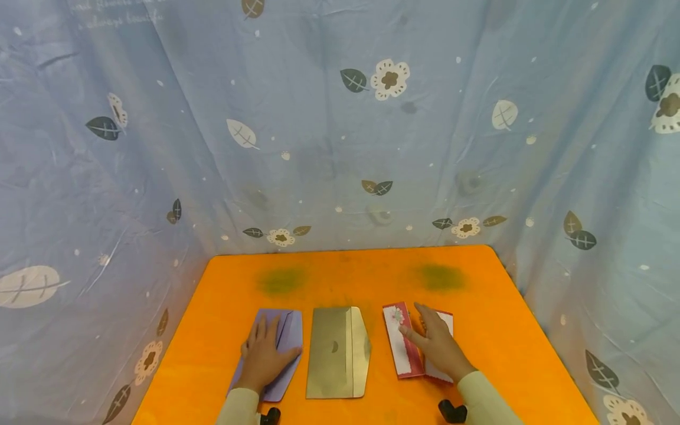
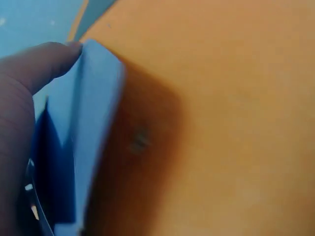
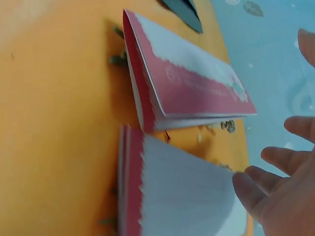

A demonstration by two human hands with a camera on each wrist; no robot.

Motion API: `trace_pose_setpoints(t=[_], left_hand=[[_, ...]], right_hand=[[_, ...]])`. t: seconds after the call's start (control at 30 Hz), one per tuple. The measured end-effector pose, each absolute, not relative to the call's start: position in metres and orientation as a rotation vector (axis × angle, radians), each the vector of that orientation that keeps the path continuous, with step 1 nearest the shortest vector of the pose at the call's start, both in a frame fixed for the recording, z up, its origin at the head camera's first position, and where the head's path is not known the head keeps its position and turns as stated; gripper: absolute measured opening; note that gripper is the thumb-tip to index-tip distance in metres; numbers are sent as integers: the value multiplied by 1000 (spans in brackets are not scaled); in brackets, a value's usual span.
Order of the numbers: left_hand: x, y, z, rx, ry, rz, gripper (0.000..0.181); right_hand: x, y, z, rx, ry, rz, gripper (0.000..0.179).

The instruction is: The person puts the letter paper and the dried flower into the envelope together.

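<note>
Two outstretched hands flank a gold envelope (image 1: 330,366), left hand (image 1: 262,357) across a purple envelope (image 1: 290,335) to its left, apparently steadying it, right hand (image 1: 440,343) splayed over red-and-white folded cards (image 1: 398,351) to its right

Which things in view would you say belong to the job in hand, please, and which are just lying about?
Likely the job's:
purple envelope, under the left hand
red-and-white folded cardstock, by the right hand

Seemingly just there:
gold envelope, touched by neither hand, though possibly needed
orange tabletop
leaf-and-flower curtain
</note>
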State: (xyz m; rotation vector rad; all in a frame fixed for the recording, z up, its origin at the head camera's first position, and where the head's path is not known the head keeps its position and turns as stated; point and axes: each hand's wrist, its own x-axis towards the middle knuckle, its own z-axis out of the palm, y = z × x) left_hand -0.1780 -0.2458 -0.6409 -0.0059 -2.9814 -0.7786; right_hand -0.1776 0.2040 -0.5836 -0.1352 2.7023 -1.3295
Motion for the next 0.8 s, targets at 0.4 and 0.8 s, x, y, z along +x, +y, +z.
trace_pose_setpoints(t=[0.4, 0.8], left_hand=[[-161, -263, -664, 81, -2781, -812, 86], [-162, -264, -669, 133, -2641, -912, 69]], right_hand=[[-171, 196, -588, 137, 2458, -1750, 62], [-175, 187, -603, 312, 2312, -1851, 46]])
